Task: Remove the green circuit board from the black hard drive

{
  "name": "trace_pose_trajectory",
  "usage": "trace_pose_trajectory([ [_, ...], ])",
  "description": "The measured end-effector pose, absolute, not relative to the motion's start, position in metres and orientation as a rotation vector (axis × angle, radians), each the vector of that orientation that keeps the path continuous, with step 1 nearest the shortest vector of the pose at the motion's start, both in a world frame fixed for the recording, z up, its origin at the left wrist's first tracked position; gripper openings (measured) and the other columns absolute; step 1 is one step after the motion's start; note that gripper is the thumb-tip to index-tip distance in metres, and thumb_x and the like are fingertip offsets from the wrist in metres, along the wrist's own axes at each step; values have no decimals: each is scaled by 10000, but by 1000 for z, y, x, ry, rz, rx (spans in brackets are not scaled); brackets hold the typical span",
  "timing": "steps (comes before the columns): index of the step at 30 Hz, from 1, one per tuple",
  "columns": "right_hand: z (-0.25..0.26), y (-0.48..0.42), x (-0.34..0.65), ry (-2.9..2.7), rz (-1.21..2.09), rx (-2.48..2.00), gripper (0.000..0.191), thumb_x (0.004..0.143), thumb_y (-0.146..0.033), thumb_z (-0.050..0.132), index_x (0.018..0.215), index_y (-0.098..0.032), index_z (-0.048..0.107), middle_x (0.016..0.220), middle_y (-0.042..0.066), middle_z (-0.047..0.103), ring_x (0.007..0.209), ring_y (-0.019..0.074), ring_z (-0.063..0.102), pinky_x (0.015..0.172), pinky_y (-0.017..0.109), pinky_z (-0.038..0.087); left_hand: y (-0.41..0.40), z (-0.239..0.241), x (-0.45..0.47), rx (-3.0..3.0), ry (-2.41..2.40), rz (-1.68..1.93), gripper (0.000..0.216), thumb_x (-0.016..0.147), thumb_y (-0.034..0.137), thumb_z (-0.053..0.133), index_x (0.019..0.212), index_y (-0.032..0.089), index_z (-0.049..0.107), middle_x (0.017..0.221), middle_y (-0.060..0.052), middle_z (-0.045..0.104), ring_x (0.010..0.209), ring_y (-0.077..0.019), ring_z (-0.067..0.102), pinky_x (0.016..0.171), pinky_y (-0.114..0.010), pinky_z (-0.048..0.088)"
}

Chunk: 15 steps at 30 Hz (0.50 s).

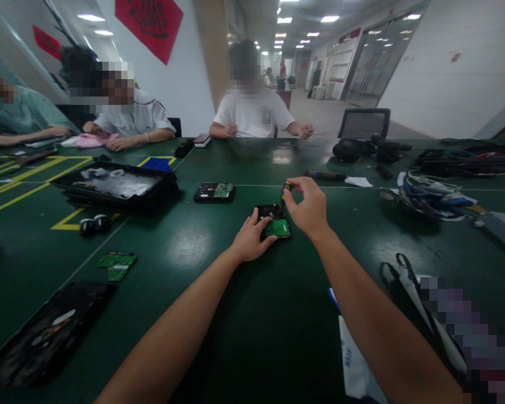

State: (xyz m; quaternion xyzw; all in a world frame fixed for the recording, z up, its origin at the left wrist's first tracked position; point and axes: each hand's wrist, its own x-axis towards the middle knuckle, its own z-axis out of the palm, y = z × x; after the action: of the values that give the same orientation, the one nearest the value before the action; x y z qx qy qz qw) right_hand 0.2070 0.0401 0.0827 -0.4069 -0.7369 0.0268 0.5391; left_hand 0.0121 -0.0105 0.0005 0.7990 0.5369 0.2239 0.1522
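Observation:
A black hard drive (268,215) with a green circuit board (278,228) lies on the dark green table (185,247) in front of me. My left hand (249,239) rests on its near left side, fingers pressed on it to hold it down. My right hand (307,209) hovers just right of the drive, fingertips pinched on the top of a small yellow-handled screwdriver (284,193) that stands upright with its tip on the drive.
A second hard drive (214,192) lies farther back, beside a black tray (113,184). Loose green boards (118,266) and another black tray (46,331) sit at left. Cables (433,196) pile up at right. Three people sit across the table.

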Motion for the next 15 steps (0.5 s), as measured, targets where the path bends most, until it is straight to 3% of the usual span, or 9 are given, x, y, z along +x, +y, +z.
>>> trace_pose_trajectory([
  [15, 84, 37, 207, -1748, 120, -985, 212, 923, -263, 626, 1128, -226, 663, 1107, 98, 698, 984, 253, 680, 913, 459, 580, -12, 2, 12, 2274, 1541, 641, 680, 955, 560, 609, 1526, 217, 472, 1717, -203, 175, 1581, -400, 203, 1238, -582, 287],
])
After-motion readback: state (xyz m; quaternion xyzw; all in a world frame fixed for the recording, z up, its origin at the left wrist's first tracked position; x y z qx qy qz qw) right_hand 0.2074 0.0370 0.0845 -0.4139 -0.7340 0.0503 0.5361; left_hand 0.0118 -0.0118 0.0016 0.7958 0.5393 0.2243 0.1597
